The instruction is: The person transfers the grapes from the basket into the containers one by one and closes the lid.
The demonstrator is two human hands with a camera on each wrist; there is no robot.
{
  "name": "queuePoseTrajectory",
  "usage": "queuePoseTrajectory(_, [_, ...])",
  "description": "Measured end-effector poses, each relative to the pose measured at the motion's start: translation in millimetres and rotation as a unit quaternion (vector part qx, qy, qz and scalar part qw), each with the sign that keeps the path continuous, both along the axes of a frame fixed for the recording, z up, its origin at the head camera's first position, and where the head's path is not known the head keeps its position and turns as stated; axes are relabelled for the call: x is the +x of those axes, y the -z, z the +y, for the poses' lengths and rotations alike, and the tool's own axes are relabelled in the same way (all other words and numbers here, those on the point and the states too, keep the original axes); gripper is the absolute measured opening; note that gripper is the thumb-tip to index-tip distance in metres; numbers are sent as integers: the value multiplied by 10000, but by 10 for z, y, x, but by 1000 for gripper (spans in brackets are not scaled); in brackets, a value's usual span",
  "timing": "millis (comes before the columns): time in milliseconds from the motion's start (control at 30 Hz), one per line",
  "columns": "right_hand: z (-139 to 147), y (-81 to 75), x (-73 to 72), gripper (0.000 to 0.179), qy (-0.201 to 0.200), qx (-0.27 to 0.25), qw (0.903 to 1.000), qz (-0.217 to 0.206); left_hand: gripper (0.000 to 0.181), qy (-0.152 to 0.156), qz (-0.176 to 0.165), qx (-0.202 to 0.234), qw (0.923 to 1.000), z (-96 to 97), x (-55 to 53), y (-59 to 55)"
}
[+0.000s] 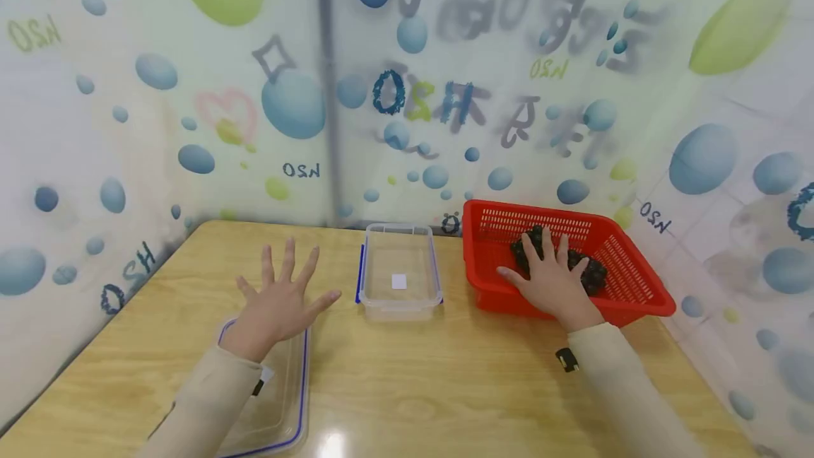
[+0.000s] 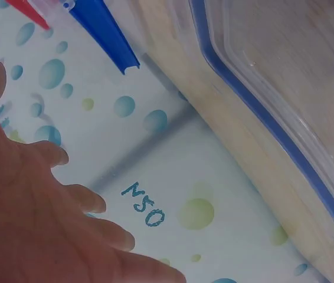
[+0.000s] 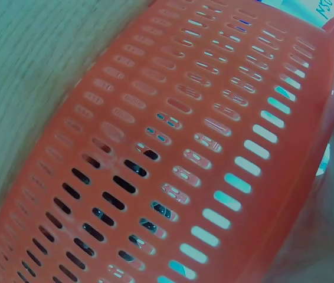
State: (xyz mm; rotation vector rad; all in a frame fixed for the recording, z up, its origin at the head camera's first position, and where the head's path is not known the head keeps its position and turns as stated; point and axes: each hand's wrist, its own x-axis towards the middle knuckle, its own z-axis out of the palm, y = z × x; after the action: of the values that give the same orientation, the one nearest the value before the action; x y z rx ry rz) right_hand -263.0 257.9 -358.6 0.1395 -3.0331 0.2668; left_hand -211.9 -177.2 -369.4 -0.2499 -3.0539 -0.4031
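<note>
Your right hand (image 1: 552, 281) lies inside the red slotted plastic basket (image 1: 626, 281), palm down on the heap of small dark lumpy pieces (image 1: 594, 273), with the fingers (image 1: 545, 241) straight and spread over the heap rather than curled round any piece. The dark pieces sit directly under and just beyond those fingers, toward the far right part of the basket, so what that hand touches is already beneath it; nothing is pinched as far as the head view shows. In the right wrist view you see only the basket's slotted wall (image 3: 173, 153) from outside, with dark shapes showing through the lower slots (the fingers themselves are hidden there).

Your left hand (image 1: 280, 302) hovers above the wooden worktop (image 1: 445, 373) with all its fingers (image 2: 84, 197) fanned wide and holding nothing. It hangs over the far end of the clear plastic lid with a blue seal (image 1: 289, 401), which lies flat at the near left.

The clear rectangular plastic container with blue side clips (image 1: 398, 271) stands open between your two hands, its long axis running away from you. It lies just to the left of the basket, and your right hand is about as near to it as your left
</note>
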Motion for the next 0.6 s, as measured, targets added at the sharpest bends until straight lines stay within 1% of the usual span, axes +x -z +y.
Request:
queuePoseTrajectory(100, [-13,-11,-16,101,6,30,9999,-98,93,48,-15,21,10000,-17,-9,-1])
queuePoseTrajectory(133, [-6,-26,-21,101,11,23,9999,-120,93,108,-2,71,9999,-15,-30,0])
queuePoseTrajectory(167, [-2,-40,-23,102,11,-1,9999,-164,93,210,19,157,9997,-14,-58,11])
queuePoseTrajectory(233, [10,-60,-39,103,5,-69,9996,-258,92,483,14,501,9976,-6,-128,37])
queuePoseTrajectory(300, [28,-71,-71,105,-13,-110,9994,-335,90,811,19,981,9919,13,-222,69])
queuePoseTrajectory(367, [54,-84,-119,105,-13,-166,9990,-414,88,1118,-26,1488,9825,59,-333,95])
queuePoseTrajectory(433, [94,-98,-180,104,-27,-242,9985,-494,85,1305,-142,1879,9734,127,-439,104])
queuePoseTrajectory(500, [138,-109,-255,102,-43,-337,9978,-572,80,1416,-278,2125,9664,202,-527,113])
queuePoseTrajectory(600, [193,-130,-384,96,-78,-489,9964,-691,76,1485,-532,2281,9608,296,-625,123])
